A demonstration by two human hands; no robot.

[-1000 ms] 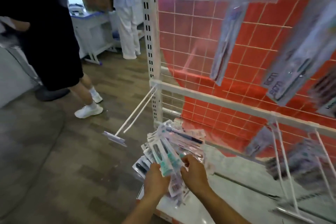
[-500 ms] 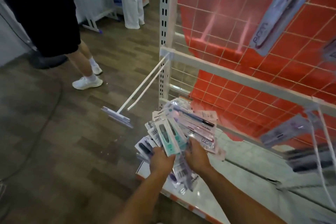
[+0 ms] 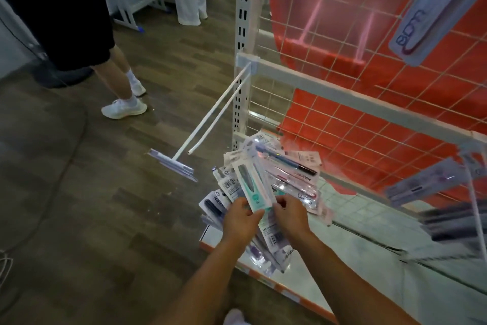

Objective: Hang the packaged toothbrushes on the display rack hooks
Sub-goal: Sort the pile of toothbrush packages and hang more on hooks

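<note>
Both my hands hold a fanned bundle of packaged toothbrushes (image 3: 284, 174) low in front of the rack. My left hand (image 3: 241, 219) grips the bundle's left side, its thumb on a teal-and-white pack (image 3: 253, 185) on top. My right hand (image 3: 291, 212) grips the right side of the bundle and pinches the teal pack's lower edge. An empty white double-wire hook (image 3: 213, 119) with a clear label strip sticks out from the rack's left post, up and left of the bundle. More packs hang at the right (image 3: 432, 185) and top right (image 3: 427, 19).
The rack has a white wire grid (image 3: 369, 119) over a red backing and a pale base shelf (image 3: 355, 253). A person in black shorts and white shoes (image 3: 123, 107) stands on the wood floor at the left. Another person in white stands further back.
The view has tilted down and drawn closer to the rack. My hands stay on the bundle, with the teal pack shifted slightly between them.
</note>
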